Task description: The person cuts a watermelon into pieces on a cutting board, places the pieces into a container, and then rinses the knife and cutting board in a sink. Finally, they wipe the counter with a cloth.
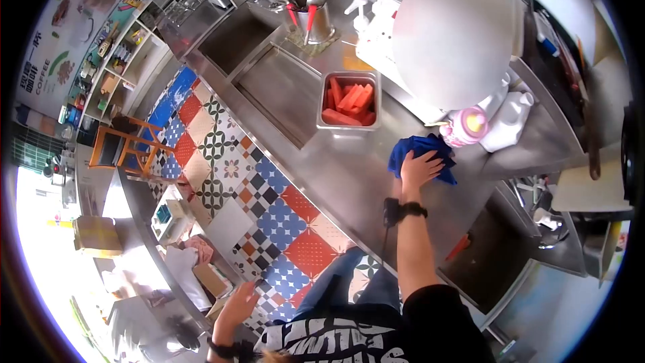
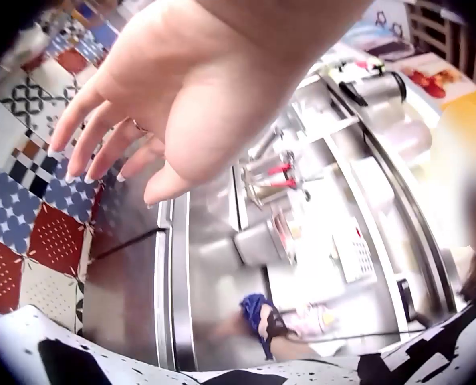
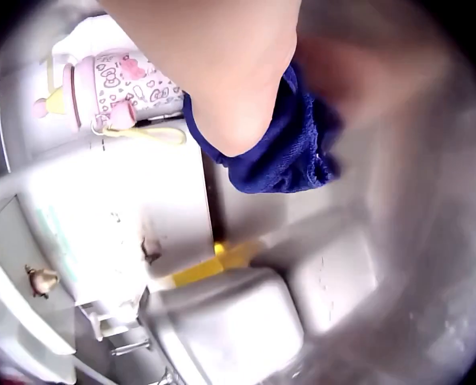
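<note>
My right hand lies with spread fingers on a bunched dark blue cloth on the steel counter. In the right wrist view the blue cloth shows under the right hand; its fingertips are hidden. Beside the cloth stands a pink and white bottle, patterned in the right wrist view. My left hand hangs in the air away from the counter, holding nothing; in the left wrist view the left hand has loosely extended fingers.
A metal container of red-orange pieces stands on the counter, left of the cloth. White jugs are behind the bottle. A sink is at the far left, another basin at the near right. Utensils stand in a metal pot.
</note>
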Demonstrator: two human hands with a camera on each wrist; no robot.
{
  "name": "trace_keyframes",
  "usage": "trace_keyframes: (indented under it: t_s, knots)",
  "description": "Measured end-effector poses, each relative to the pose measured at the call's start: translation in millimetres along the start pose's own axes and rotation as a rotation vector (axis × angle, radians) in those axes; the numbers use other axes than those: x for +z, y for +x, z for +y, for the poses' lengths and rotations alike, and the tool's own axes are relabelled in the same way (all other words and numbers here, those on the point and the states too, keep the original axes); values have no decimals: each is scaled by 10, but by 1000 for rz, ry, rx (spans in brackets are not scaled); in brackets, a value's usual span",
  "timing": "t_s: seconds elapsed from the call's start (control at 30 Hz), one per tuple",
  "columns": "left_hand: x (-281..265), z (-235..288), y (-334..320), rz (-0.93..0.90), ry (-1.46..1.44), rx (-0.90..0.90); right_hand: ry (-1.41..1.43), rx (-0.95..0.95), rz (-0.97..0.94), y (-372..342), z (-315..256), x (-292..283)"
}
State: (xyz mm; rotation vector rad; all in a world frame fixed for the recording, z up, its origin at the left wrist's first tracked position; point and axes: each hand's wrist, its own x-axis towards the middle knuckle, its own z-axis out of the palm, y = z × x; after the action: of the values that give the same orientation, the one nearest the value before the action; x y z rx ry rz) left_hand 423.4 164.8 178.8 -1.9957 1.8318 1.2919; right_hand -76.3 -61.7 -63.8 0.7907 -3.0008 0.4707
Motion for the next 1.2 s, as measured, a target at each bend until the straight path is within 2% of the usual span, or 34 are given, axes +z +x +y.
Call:
trace_keyframes:
  t_s: [0.07, 0.13, 0.17, 0.27, 0.33, 0.37, 0.4, 0.5, 0.6, 0.67, 0.73, 0.87, 0.93, 1.03, 1.13, 1.17, 1.2]
  knots:
    - [-40, -106, -236, 50, -203, -198, 66, -240, 4, -418, -105, -81]
    - [68, -209, -44, 85, -283, -140, 139, -547, -20, -929, -161, -202]
    - [101, -195, 77, 96, -317, -103, 205, -666, -141, -1191, -148, -350]
    - [66, 385, 531, 39, -14, 132, 355, -934, -444, -1772, 198, -787]
    - [-79, 909, 714, -53, 8, 200, 377, -957, -470, -1950, 799, -872]
    - [-101, 1101, 772, -100, 20, 238, 404, -903, -505, -1894, 1085, -1068]
    - [-77, 1179, 832, -98, 11, 251, 389, -842, -548, -1847, 1398, -1220]
    - [10, 1358, 967, -62, 2, 318, 204, -730, -444, -1816, 2437, -1401]
    - [251, 1442, 1070, -160, 179, 225, 128, -651, -457, -1768, 3005, -1620]
    - [400, 1660, 1011, -220, 239, 312, 224, -593, -482, -1765, 3096, -1655]
    - [591, 1754, 970, -253, 234, 411, 326, -519, -456, -1753, 2794, -1749]
    - [791, 1947, 887, -246, 315, 468, 269, -778, -320, -1361, 2568, -1423]
    - [788, 2060, 791, -222, 276, 447, 316, -810, -255, -968, 2424, -1359]
    - [862, 2034, 653, -103, 225, 459, 353, -803, -55, -285, 2247, -1144]
    - [793, 2133, 460, -201, 296, 379, 321, -821, 68, 439, 2135, -970]
    - [822, 2010, 431, -176, 194, 425, 268, -869, 65, 651, 2095, -978]
    - [819, 1924, 391, -182, 153, 359, 237, -936, 86, 814, 2075, -967]
